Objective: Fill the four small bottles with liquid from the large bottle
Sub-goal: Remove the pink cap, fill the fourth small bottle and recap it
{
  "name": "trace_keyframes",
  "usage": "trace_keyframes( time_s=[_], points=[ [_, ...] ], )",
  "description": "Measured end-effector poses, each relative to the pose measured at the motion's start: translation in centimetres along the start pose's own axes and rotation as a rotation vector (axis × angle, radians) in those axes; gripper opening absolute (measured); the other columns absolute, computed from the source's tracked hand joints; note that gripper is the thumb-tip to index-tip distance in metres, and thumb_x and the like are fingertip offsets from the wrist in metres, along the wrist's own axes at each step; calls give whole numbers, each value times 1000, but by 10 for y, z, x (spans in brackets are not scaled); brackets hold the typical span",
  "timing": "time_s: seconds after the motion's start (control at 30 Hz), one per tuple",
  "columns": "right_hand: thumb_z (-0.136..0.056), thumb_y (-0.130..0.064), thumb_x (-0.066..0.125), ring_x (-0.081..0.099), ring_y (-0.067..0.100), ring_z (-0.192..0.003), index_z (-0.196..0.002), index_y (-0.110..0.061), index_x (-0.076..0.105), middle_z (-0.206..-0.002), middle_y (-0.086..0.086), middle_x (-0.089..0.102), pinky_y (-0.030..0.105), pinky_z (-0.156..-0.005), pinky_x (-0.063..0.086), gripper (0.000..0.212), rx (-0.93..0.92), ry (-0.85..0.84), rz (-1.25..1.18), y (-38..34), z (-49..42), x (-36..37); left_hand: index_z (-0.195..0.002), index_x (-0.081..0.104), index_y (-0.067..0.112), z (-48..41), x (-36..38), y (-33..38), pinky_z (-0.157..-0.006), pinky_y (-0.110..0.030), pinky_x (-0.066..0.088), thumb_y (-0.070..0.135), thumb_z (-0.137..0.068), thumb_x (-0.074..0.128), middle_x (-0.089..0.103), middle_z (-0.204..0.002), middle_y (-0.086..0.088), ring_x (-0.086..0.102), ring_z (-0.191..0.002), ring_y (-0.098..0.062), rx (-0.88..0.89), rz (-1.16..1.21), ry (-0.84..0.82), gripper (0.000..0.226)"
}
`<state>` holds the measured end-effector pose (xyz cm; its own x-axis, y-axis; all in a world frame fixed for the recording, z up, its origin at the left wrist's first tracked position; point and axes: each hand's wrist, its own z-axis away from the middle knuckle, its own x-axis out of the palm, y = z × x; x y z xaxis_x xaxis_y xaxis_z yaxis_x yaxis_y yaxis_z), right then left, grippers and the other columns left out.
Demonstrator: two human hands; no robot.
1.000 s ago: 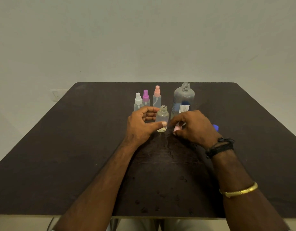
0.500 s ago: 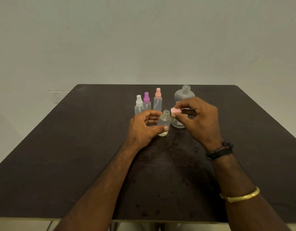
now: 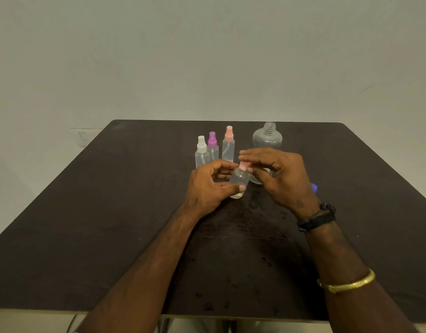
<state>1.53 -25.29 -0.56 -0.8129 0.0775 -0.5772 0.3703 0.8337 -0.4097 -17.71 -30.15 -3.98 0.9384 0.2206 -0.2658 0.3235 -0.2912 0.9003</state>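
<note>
A small clear bottle (image 3: 238, 182) stands on the dark table (image 3: 111, 212). My left hand (image 3: 210, 188) curls round it, thumb on its lower side. My right hand (image 3: 281, 176) pinches a pink spray cap (image 3: 243, 165) at the bottle's neck. Behind stand three capped small bottles: white-capped (image 3: 201, 152), purple-capped (image 3: 212, 147) and pink-capped (image 3: 228, 146). The large clear bottle (image 3: 267, 138) stands uncapped at the back right, its lower half hidden by my right hand.
A blue cap (image 3: 314, 187) lies on the table just right of my right hand. Wet drops spot the table in front of me. The table's near edge runs below my forearms.
My right hand lifted the pink cap from the table and brought it left and down onto the small bottle's neck. My left hand stayed on the bottle.
</note>
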Motion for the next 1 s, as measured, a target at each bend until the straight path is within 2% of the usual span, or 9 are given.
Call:
trace_keyframes(
  time_s=[0.23,0.33,0.43,0.53,0.6,0.67,0.77,0.83,1.0],
  points=[
    [-81,-53,80,61,8,-77,-107,-17,74,-97,-4,67,17,-64,50,44,94,29,99,2,2,2,-116,72,14,1,0,0,-89,-37,62,15,-72,91,75,-111,2,72,-103,-10,16,-21,-75,48],
    [-88,-35,79,67,12,-84,-126,-18,70,-116,-6,70,15,-66,51,43,110,32,-55,-1,1,-2,-115,72,15,1,-1,1,-89,-35,62,15,-71,92,76,-109,4,72,-102,-9,11,-2,-54,48],
    [-91,-18,75,69,10,-88,-122,-20,74,-112,-9,74,14,-70,51,31,122,-13,-106,-1,0,-4,-116,72,14,0,-3,2,-89,-35,62,16,-70,93,76,-108,3,73,-101,-9,3,20,-45,50],
    [-86,-31,83,64,3,-75,-104,-20,76,-91,-12,71,11,-65,46,22,131,-6,-31,2,2,-2,-115,72,14,0,-3,2,-89,-35,62,16,-71,92,75,-109,4,72,-102,-8,2,8,-72,49],
    [-78,-49,85,60,5,-67,-95,-22,71,-80,-13,66,11,-59,44,36,161,20,13,2,1,-2,-115,72,13,0,-2,2,-90,-37,62,15,-71,92,75,-110,2,72,-103,-10,7,6,-93,48],
    [-74,-56,85,58,9,-64,-104,-22,69,-88,-12,66,13,-57,45,48,156,7,32,1,1,-2,-116,71,11,0,-2,2,-90,-38,62,13,-72,91,75,-111,1,73,-104,-12,11,17,-109,49],
    [-86,-28,83,61,13,-62,-127,-22,66,-110,-12,70,14,-58,47,45,135,-28,-80,-2,0,-4,-116,71,12,0,-2,3,-90,-34,61,13,-72,91,75,-111,2,72,-103,-10,8,23,-108,48],
    [-90,-16,77,62,14,-63,-124,-21,71,-108,-11,73,14,-59,46,34,120,-10,-116,-3,-1,-5,-116,71,13,-1,-3,3,-90,-33,61,15,-71,92,75,-110,3,72,-102,-9,-1,29,-94,50],
    [-88,-26,82,60,10,-61,-101,-17,75,-91,-10,73,17,-56,48,17,142,39,-85,0,0,-3,-113,72,16,-1,-3,3,-88,-34,62,14,-70,92,75,-107,2,73,-102,-11,2,42,-90,47]
  ],
)
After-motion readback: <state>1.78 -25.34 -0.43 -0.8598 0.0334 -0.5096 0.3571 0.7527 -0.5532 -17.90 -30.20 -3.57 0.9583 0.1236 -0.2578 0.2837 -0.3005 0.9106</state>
